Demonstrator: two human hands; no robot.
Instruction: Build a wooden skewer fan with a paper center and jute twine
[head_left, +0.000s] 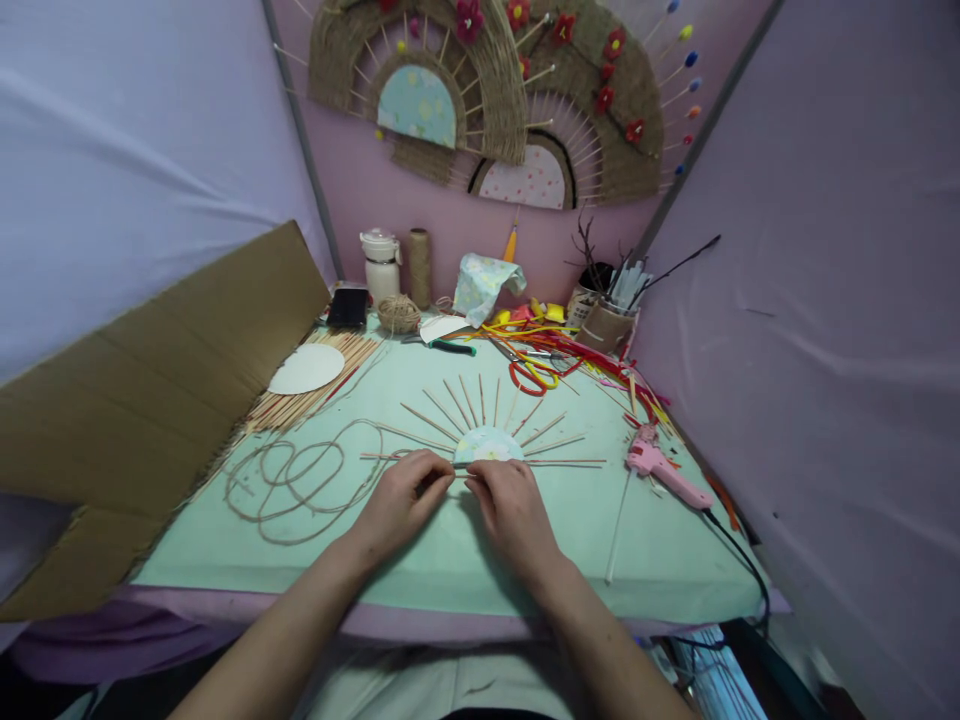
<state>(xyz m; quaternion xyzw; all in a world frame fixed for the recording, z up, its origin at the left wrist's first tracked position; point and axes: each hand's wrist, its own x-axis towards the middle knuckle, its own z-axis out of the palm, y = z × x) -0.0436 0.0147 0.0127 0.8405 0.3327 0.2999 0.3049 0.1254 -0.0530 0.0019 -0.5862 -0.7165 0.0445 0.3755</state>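
Observation:
A half-round floral piece [489, 443] lies mid-table with thin wooden sticks fanning out from its curved edge. Along its straight side, sticks run left and right. My left hand [414, 497] is at its lower left corner, thumb and fingers pinched together on the twine. Just to the right, my right hand [511, 505] is pinched too, at the lower edge of the piece, and a short length of twine shows between the two hands. Loose twine [289, 480] lies in loops on the left, one strand running toward my left hand.
At the right lies a pink glue gun [667, 472] with its cable. Scissors [532, 376], pliers [452, 347] and coloured strips are farther back. Cardboard [165, 370] stands at the left beside a white oval [306, 369] on sticks. A twine ball [398, 314] sits behind.

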